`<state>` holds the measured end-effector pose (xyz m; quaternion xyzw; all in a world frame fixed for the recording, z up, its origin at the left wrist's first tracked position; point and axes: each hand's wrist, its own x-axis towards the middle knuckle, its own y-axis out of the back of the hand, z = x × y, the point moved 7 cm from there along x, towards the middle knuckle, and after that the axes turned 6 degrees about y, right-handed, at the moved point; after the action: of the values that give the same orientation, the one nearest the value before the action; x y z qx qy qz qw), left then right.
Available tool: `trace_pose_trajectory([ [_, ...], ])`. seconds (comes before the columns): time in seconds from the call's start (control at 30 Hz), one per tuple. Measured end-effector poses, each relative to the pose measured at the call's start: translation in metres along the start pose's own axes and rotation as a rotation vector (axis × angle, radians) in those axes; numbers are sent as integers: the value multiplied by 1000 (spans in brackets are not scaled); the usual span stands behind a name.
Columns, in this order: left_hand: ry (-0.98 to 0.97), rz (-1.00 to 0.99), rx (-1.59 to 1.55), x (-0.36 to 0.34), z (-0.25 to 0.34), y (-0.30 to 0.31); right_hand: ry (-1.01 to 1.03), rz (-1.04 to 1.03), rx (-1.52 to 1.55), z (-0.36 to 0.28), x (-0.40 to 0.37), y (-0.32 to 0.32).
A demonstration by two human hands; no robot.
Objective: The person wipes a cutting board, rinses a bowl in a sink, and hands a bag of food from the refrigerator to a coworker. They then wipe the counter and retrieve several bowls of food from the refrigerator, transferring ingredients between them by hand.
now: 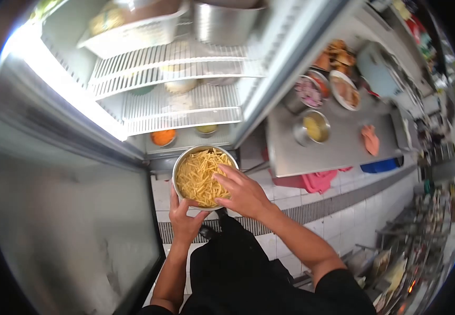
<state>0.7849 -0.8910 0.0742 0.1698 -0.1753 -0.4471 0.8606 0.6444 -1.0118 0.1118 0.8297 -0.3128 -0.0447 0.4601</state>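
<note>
A round metal bowl (175,181) full of thin yellow sticks that look like cut fries (200,176) is in front of me, before the fridge's lower opening. My left hand (184,218) grips its near left side, thumb at the rim and fingers around the wall. Over the right part of the bowl reaches my right hand (243,190), its fingers spread and the fingertips right at the top of the fries. The underside of the bowl is hidden from above.
The fridge door (70,220) stands open at left. Wire shelves (185,115) hold containers, with an orange-filled bowl (163,137) at the bottom. A steel table (290,157) at right carries a metal pot (302,134), several bowls and an orange cloth (370,140).
</note>
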Motion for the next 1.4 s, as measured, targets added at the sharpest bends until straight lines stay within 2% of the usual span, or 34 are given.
trace_pose_trajectory([
  [0.07, -49, -58, -68, -6, 34, -18, -14, -264, -278, -3, 1, 13],
  [0.1, -72, -86, -117, -9, 49, -27, -28, -251, -286, -5, 2, 33],
  [0.17, -103, -121, -164, -8, 74, -55, -109, -364, -452, -1, -4, 70],
  [0.3, -196, -155, -237, 3, 116, -107, -188, -383, -534, 28, -21, 115],
  [0.4, -273, -165, -164, 10, 123, -142, -309, -393, -578, 60, -33, 125],
  [0.47, -257, -197, -124, 9, 118, -160, -355, -418, -473, 84, -41, 121],
  [0.6, -245, -206, -87, 9, 121, -176, -252, -350, -474, 109, -53, 119],
  [0.73, -224, -200, -34, 7, 124, -182, -247, -259, -323, 127, -50, 131],
  [0.83, -221, -191, -15, 5, 126, -182, -122, -167, -271, 128, -44, 143],
  [0.9, -214, -195, -18, 5, 127, -181, -359, -178, -103, 124, -43, 164],
  [0.93, -204, -200, -23, 5, 127, -181, -357, -180, -102, 124, -43, 167],
  [1.0, -207, -196, -22, 7, 128, -180, -380, -30, 227, 131, -43, 179],
  [1.03, -212, -202, -23, 5, 128, -180, -396, -39, 337, 143, -44, 174],
  [1.17, -207, -198, -64, 7, 132, -180, -470, -84, 402, 150, -48, 175],
  [1.23, -198, -208, -70, 6, 131, -178, -524, -19, 609, 160, -48, 184],
  [1.27, -197, -208, -73, 7, 132, -178, -526, -20, 606, 163, -46, 193],
  [1.33, -193, -219, -72, 7, 132, -179, -581, 134, 749, 178, -42, 224],
  [1.4, -195, -222, -74, 8, 132, -180, -613, 203, 770, 203, -39, 242],
])
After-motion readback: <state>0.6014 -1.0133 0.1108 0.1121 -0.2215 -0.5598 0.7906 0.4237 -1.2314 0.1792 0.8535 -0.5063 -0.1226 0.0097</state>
